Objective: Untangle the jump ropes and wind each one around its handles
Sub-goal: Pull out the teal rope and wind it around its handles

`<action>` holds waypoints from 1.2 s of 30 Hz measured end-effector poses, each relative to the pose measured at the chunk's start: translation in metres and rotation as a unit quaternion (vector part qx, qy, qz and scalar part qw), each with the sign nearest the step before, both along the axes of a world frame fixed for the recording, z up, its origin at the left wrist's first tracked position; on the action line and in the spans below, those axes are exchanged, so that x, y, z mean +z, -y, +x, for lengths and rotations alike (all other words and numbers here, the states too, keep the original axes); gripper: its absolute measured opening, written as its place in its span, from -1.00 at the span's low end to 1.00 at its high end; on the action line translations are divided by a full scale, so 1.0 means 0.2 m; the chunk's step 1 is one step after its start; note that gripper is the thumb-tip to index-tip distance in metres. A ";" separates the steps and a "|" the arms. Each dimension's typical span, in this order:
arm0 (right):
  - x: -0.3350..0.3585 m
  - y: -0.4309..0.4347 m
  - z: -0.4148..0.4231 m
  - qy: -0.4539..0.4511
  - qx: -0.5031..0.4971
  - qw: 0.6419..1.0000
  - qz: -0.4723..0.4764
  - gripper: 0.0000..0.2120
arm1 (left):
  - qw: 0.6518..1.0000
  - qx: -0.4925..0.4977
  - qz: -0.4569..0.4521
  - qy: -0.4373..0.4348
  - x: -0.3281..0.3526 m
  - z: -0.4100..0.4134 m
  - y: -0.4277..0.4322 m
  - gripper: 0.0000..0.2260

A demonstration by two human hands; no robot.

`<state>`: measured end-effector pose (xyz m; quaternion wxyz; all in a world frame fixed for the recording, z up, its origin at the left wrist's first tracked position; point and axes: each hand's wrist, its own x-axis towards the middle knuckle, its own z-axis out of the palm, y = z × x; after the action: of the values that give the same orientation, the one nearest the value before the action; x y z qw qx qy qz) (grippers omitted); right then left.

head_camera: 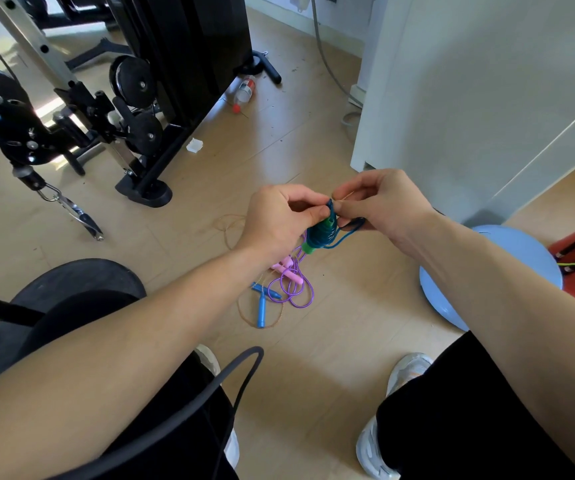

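Teal rope [343, 238], green handles [308, 249]

Between the left grip [279, 220] and right grip [383, 206], the teal cord [319, 233] is smooth, slightly glossy plastic, wound on green handles [309, 249] of matt moulded plastic. Below the grips, the floor [341, 334] is pale wood-look board with a soft satin sheen; on it are a shiny purple cord [293, 287] with matt pink plastic handles [291, 271], and a thin translucent tan cord [241, 311] with smooth blue plastic handles [262, 308]. Left of the grips, the snap hook [82, 216] is polished metal and the machine casing [210, 46] is glossy black. Right of the right grip, the pale blue ball [514, 251] looks matt and rubbery. Nearest the camera, the trousers [469, 420] are matt black cloth
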<state>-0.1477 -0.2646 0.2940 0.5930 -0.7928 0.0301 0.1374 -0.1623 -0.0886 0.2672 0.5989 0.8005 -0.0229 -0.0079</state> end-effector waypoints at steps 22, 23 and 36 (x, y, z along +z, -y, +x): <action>0.00 -0.04 0.01 0.119 0.031 0.979 -0.163 -0.88 | 1.000 0.019 -0.009 0.011 0.03 0.07 -0.03 -0.89; 0.00 -0.04 0.01 0.117 0.033 0.980 -0.159 -0.88 | 1.000 0.016 -0.009 0.013 0.03 0.07 -0.03 -0.89; 0.00 -0.05 0.00 0.074 0.025 0.994 -0.077 -0.92 | 0.999 -0.029 -0.018 -0.018 0.02 0.06 -0.06 -0.83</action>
<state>-0.1481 -0.2544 0.2930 0.5271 -0.8447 -0.0234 0.0904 -0.1495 -0.0772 0.2716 0.6131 0.7883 -0.0356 -0.0388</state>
